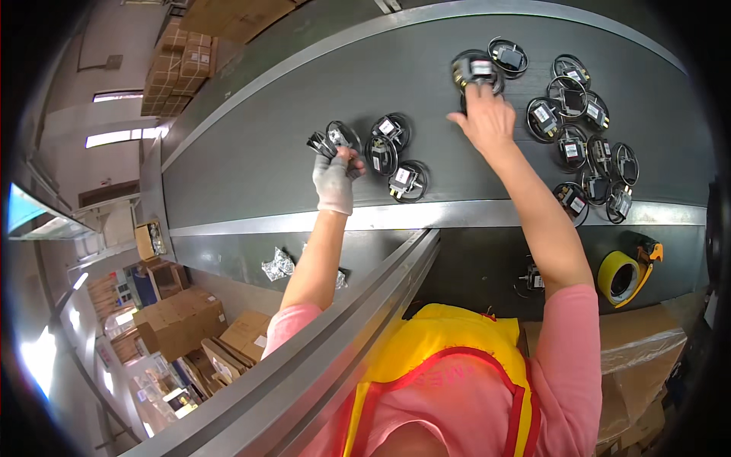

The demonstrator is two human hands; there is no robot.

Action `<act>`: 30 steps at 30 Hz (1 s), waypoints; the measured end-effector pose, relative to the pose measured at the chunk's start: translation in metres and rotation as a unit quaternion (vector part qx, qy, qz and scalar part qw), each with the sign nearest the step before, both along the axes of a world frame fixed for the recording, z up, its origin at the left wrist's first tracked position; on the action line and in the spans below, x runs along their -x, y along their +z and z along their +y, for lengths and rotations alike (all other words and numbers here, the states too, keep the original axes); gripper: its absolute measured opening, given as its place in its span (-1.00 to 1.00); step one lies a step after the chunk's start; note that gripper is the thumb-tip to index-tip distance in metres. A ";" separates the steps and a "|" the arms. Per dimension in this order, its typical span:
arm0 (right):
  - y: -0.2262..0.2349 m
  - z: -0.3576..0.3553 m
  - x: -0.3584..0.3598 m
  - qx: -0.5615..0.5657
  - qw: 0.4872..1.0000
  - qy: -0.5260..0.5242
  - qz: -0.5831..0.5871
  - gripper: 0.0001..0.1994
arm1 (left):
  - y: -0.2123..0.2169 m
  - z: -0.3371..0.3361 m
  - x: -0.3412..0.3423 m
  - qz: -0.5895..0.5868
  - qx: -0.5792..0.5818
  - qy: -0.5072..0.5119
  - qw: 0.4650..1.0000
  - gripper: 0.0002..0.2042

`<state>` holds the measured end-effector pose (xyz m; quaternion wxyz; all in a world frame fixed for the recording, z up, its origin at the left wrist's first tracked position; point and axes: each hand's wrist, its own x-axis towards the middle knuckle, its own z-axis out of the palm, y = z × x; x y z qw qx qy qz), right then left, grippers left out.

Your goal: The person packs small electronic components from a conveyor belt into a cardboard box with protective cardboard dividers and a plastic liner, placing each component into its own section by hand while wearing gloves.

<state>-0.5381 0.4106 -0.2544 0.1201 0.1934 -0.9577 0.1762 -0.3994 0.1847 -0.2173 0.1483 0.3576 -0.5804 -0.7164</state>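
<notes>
My left hand (333,183), in a pale fingerless glove, has its fingers bent around a bundle of short black pieces (320,145), whose kind I cannot make out. A coiled black cable with a small box (340,135) is right beside those fingertips. Farther right, my bare right hand (489,122) reaches across the belt, its fingertips on a small black box with a coiled cable (480,67); that unit is blurred and its thumb sticks out to the side. Another coiled unit (509,57) lies just beyond. Three similar units (402,177) rest between my hands.
Several more coiled units (571,148) cluster on the dark belt (251,152) at right. A metal rail (472,215) edges the near side, and a slanting metal beam (365,297) crosses before me. Below are a yellow tape dispenser (628,274) and crumpled silver wrappings (279,264).
</notes>
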 end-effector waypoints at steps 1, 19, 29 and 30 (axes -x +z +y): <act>-0.006 -0.005 0.003 0.001 1.000 0.003 -0.001 -0.71 | 0.000 0.005 -0.004 -0.014 0.077 -0.015 0.997 -0.97; -0.032 0.059 -0.041 -0.072 0.980 0.174 0.060 -0.92 | -0.020 -0.001 -0.011 0.085 0.254 0.020 0.963 -0.90; -0.004 0.059 -0.027 0.162 0.986 0.036 0.005 -0.81 | -0.038 -0.014 -0.048 -0.121 0.243 -0.013 0.962 -0.85; 0.002 0.061 -0.029 0.310 0.937 0.011 -0.160 -0.86 | -0.030 -0.008 -0.054 -0.108 0.197 0.033 0.974 -0.87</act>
